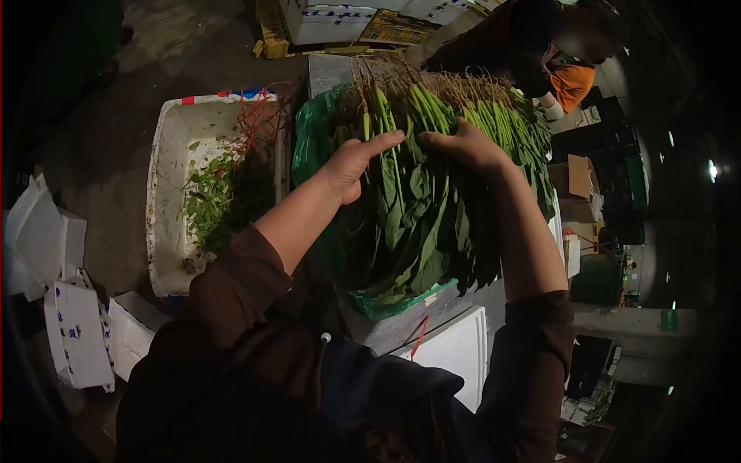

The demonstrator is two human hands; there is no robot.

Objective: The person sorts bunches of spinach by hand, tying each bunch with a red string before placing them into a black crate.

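Note:
A wide row of leafy greens [432,231], with long green stalks and brown roots at the far end, lies on a green plastic bag [312,131]. My left hand [359,163] grips the left part of the greens, its thumb pointing right across the stalks. Opposite it, my right hand [469,147] grips the stalks from the right with its thumb toward the left. A few stalks and leaves show between the two thumbs. Most fingers of both hands are hidden among the greens.
A dirty white foam box [158,208] with loose leaves and red ties stands on the left. White foam pieces [77,332] lie lower left. Another person [532,46] crouches at the upper right. Stacked boxes [332,23] stand at the back, and a cardboard box [579,177] on the right.

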